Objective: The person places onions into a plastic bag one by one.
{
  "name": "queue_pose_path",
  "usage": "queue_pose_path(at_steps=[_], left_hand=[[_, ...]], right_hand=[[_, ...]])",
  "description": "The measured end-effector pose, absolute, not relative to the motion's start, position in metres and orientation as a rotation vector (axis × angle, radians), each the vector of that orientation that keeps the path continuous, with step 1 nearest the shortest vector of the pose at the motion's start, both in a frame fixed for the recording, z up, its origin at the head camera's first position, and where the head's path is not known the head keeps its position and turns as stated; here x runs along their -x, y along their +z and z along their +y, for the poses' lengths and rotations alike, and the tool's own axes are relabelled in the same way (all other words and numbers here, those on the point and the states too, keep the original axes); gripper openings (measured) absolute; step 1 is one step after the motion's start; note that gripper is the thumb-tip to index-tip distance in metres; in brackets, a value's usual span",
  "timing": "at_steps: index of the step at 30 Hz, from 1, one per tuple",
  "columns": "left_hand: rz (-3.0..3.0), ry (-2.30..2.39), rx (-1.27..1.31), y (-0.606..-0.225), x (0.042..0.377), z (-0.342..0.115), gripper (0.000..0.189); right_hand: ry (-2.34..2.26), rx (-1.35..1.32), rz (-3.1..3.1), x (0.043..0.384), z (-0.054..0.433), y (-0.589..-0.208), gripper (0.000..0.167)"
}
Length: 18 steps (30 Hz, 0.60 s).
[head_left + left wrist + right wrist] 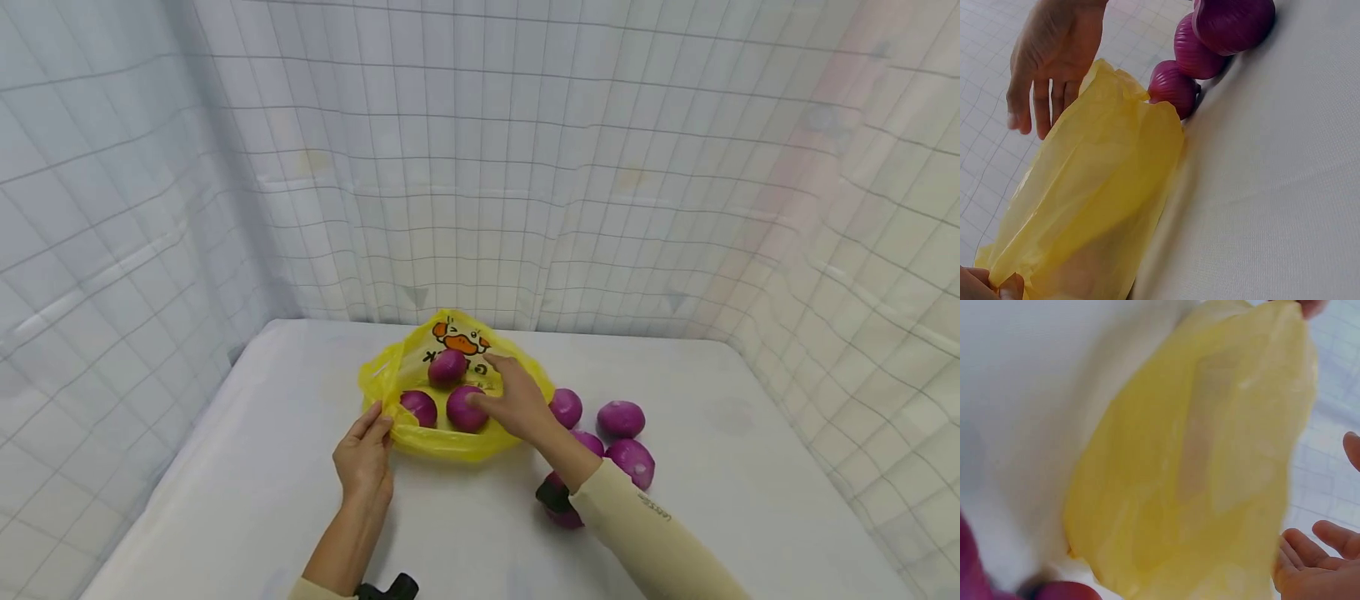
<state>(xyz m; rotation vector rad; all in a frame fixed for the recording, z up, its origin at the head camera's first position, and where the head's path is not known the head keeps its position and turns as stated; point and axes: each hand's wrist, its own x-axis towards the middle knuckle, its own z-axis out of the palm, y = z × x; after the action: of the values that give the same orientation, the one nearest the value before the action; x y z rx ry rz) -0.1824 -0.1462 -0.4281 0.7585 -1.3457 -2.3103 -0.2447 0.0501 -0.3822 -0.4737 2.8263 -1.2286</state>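
A yellow plastic bag with a duck print lies with its mouth spread, and three red onions sit inside, among them a front onion and a back onion. My left hand pinches the bag's left rim between thumb and fingers. Over the bag's right side is my right hand, its fingers extended and loosely spread, holding nothing. In the left wrist view the right hand hangs above the yellow bag. From the right wrist, the bag's side hides the onions within.
Several more red onions lie right of the bag, including a far onion and a near onion; some are partly behind the right forearm. A white cloth covers the table. Checked white curtains enclose its back and sides.
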Motion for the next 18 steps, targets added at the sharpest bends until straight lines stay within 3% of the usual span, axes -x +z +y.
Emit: queue_pose_path(at_steps=[18], left_hand=[[-1.305, -2.350, -0.737, -0.428, 0.184, -0.143, 0.032]], right_hand=[[-1.530, 0.333, 2.844, 0.191, 0.151, -0.370, 0.074]])
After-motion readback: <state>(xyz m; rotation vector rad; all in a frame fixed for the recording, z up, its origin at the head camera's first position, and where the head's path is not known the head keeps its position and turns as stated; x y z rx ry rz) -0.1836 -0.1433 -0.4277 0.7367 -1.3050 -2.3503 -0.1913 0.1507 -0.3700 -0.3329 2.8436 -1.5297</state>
